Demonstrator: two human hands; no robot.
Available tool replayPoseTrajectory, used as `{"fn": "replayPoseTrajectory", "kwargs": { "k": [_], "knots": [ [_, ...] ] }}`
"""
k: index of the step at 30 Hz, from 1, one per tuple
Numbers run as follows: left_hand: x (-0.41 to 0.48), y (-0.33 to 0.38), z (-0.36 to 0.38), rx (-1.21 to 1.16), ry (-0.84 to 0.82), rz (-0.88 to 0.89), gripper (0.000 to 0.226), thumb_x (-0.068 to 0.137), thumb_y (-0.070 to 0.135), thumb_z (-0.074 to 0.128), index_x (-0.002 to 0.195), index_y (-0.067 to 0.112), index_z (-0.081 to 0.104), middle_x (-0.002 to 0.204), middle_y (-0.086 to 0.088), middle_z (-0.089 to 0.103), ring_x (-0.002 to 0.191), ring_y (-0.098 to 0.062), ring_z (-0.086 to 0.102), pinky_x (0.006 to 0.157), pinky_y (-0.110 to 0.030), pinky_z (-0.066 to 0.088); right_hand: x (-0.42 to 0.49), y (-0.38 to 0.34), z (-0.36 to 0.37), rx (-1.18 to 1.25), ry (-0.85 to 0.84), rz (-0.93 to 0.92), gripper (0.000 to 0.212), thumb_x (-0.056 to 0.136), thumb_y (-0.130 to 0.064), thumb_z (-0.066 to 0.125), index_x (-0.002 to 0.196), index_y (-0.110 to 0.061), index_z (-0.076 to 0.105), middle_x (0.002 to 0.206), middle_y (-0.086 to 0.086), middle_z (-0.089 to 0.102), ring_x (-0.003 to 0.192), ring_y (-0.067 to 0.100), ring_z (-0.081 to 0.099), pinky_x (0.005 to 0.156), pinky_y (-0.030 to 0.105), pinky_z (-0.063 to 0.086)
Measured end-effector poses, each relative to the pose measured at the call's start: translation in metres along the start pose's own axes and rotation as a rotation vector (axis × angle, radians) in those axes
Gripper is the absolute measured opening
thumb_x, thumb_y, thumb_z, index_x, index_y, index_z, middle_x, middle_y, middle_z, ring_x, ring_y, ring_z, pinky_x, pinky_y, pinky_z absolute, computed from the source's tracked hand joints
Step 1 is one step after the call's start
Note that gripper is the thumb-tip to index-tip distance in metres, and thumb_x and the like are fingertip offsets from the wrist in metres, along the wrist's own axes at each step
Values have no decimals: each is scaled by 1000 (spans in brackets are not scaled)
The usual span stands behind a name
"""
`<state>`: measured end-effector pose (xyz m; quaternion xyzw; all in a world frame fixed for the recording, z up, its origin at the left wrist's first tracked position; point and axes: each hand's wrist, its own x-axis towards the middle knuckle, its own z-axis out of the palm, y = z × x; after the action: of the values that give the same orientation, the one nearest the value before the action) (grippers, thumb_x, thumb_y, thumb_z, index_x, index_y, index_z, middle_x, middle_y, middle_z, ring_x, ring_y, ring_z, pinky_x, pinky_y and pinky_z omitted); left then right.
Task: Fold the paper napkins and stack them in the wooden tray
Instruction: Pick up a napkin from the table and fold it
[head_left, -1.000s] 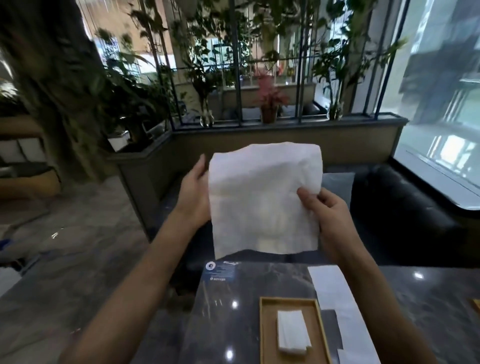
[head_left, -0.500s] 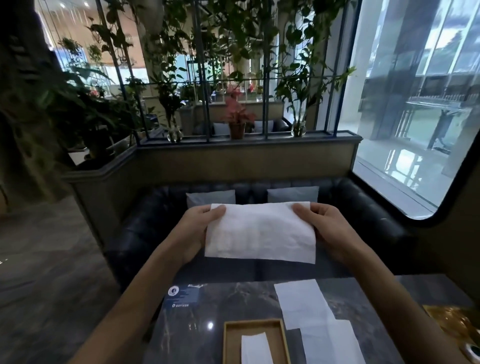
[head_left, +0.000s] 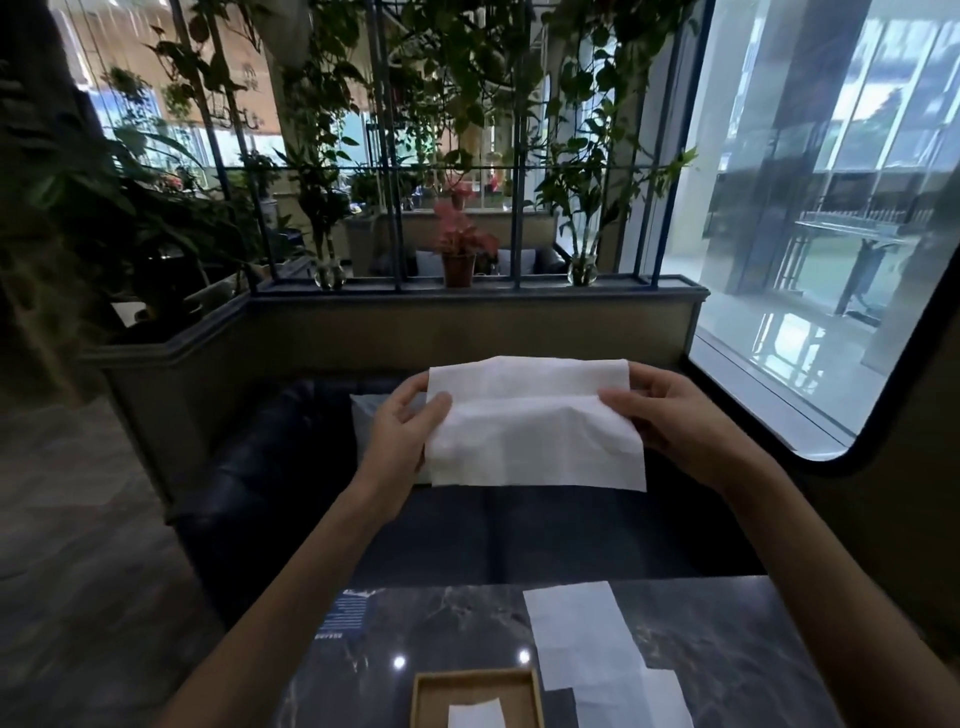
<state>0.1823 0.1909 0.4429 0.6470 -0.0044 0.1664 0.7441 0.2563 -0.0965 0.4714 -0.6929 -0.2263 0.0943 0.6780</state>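
Wooden tray (head_left: 431, 696) and its folded napkin (head_left: 475, 716) cut off below.

A dark marble table (head_left: 727, 649) is seen below. Behind it, a black leather sofa (head_left: 291, 467) is set under a red-leaved potted plant (head_left: 460, 244).

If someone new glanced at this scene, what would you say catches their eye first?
Most likely the white paper napkin held up mid-fold at the centre, pinched between the left hand and the right hand. Below it, on the dark marble table, lie flat white napkin sheets, beside a shallow wooden tray holding a folded napkin. The bright window at right competes for attention.
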Motion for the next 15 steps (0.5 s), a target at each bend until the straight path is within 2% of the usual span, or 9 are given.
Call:
{"fn": "replayPoseTrajectory", "kwargs": {
  "k": [5, 10, 12, 15],
  "knots": [
    [11, 3, -7, -36, -9, 60, 22, 99, 22, 60, 119, 21, 67, 102, -7, 74, 85, -23, 74, 67, -36, 60, 9, 3, 3, 127, 49, -40, 22, 96, -10, 64, 111, -14, 79, 100, 12, 79, 81, 19, 75, 69, 27, 61],
    [20, 14, -18, 61, -88, 163, 22, 102, 18, 53, 110, 21, 73, 107, -3, 75, 95, -20, 70, 80, -33, 59, 22, 3, 11, 152, 114, -154, 24, 95, -7, 62, 104, -16, 81, 103, 10, 80, 90, 19, 77, 74, 27, 60],
    [25, 19, -23, 77, -91, 187, 26, 103, 13, 49, 107, 20, 74, 105, -5, 73, 95, -20, 67, 81, -34, 56, 27, 0, 15, 155, 136, -181, 28, 94, -3, 62, 98, -20, 83, 97, 7, 81, 86, 17, 77, 70, 26, 61],
    [30, 27, -30, 48, -95, 210, 33, 103, 8, 46, 104, 22, 76, 100, -1, 74, 90, -14, 67, 76, -27, 56, 34, -6, 21, 139, 131, -218, 32, 92, 2, 63, 94, -21, 84, 93, 6, 82, 83, 18, 78, 67, 24, 60]
  ]
}}
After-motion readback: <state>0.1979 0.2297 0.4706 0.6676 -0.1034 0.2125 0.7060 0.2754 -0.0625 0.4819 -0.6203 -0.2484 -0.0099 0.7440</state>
